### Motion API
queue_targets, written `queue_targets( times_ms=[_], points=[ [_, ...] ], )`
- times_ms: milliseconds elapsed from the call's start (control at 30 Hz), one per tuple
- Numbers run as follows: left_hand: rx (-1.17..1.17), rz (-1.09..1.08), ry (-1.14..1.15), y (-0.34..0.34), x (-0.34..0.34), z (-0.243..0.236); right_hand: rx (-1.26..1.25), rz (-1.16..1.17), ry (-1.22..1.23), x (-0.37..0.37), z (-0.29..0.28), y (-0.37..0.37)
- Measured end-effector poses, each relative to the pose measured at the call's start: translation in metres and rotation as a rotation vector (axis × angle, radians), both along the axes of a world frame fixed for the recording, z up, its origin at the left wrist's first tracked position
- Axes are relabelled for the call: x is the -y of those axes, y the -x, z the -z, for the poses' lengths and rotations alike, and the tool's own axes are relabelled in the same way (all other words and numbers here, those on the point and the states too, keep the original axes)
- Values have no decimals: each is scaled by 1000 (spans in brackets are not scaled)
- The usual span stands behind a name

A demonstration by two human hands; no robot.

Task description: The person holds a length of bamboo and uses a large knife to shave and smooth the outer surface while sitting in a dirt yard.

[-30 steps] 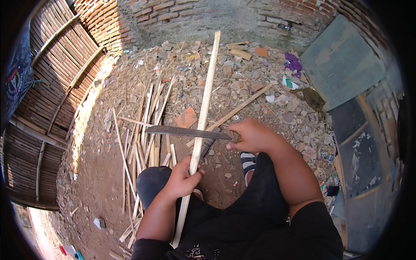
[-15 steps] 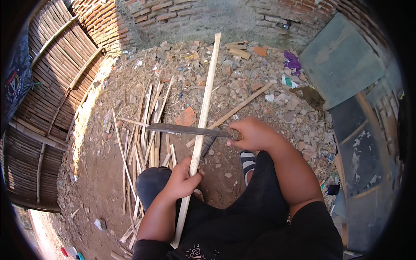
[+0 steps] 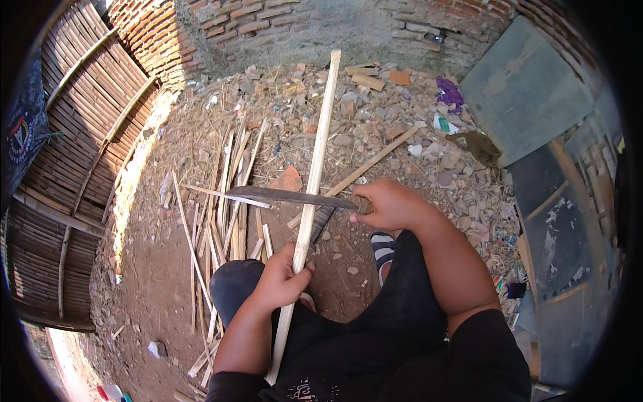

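A long pale wooden strip (image 3: 319,157) slants up and away from my lap, its far end over the rubble. My left hand (image 3: 287,276) is closed round its lower part, thumb on top. In my right hand (image 3: 390,204) is the handle of a machete (image 3: 278,195), mostly hidden by the fingers. The dark blade points left and crosses the strip above my left hand, at or very near its surface. Under the crossing, a dark grey object (image 3: 322,223) lies partly hidden.
Several thin wooden strips (image 3: 230,177) lie piled on the ground to the left. A longer wooden piece (image 3: 378,161) rests on the rubble (image 3: 375,114). A brick wall (image 3: 301,33) stands ahead, a bamboo panel (image 3: 94,100) at left, grey boards (image 3: 529,94) at right.
The machete has shifted slightly farther up along the strip, away from my left hand. My left hand and the strip stay nearly in place.
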State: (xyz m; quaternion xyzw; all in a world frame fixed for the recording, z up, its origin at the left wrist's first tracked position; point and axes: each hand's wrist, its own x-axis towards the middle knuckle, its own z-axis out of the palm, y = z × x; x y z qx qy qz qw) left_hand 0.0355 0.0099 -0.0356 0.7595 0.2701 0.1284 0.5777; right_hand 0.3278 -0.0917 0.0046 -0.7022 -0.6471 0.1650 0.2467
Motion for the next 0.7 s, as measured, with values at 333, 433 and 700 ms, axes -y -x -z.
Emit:
queue_targets(
  times_ms=[333, 433, 700],
  points=[
    [-8, 16, 23, -1, 2, -7, -15, 184, -78, -4, 0, -20],
    [-31, 20, 23, -1, 1, -7, -28, 157, -46, 0, -5, -13],
    [-23, 48, 13, 3, -4, 4, 66, -182, 182, 0, -19, 20]
  ],
)
